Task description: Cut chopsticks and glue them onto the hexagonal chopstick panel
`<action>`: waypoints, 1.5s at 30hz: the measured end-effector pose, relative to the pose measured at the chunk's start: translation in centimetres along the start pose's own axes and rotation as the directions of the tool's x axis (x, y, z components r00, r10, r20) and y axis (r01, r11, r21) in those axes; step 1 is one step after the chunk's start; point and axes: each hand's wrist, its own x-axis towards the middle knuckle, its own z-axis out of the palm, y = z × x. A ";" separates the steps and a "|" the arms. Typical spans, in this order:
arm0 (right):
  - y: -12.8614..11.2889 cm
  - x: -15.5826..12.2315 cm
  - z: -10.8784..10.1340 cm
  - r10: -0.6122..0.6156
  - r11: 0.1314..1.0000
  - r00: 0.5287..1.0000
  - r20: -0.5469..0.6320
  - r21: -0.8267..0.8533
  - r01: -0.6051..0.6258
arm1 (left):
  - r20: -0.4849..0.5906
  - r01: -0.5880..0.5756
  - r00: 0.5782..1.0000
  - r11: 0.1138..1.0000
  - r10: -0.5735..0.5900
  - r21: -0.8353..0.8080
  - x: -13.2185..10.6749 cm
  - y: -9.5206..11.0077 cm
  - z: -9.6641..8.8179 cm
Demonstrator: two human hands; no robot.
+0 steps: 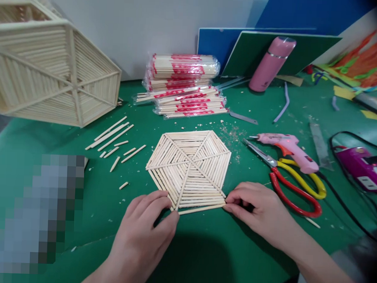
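A flat hexagon panel (189, 166) built of thin wooden sticks lies on the green table (203, 249). Along its near edge lies one loose stick (201, 209). My left hand (145, 231) pinches the left end of that stick, fingers closed at the panel's near left corner. My right hand (257, 208) pinches the stick's right end at the near right corner, fingers closed too.
A large hexagonal stick box (51, 66) stands at the far left. Cut stick pieces (114, 141) lie beside it, wrapped chopstick packs (184, 85) behind. To the right are a pink glue gun (287, 149), red and yellow shears (295, 184), a pink flask (271, 64) and a purple tool (360, 166).
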 end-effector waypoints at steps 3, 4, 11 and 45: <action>0.1 -0.1 -0.3 -0.031 0.999 0.999 0.026 0.036 0.030 | -0.001 -0.006 1.000 0.999 0.006 0.032 0.0 -0.1 0.1; 0.1 -0.1 -0.4 -0.035 0.998 0.999 0.031 0.045 0.034 | -0.010 -0.001 1.000 0.999 0.001 0.041 0.0 0.0 0.2; -0.2 -0.1 -0.4 -0.029 0.998 0.999 0.018 0.053 0.028 | -0.022 0.051 0.998 0.999 -0.051 -0.018 0.3 0.2 0.0; -0.3 0.1 -0.2 -0.027 1.000 0.997 0.068 0.003 0.026 | 0.052 0.187 0.982 0.951 -0.180 -0.244 0.5 0.6 -0.4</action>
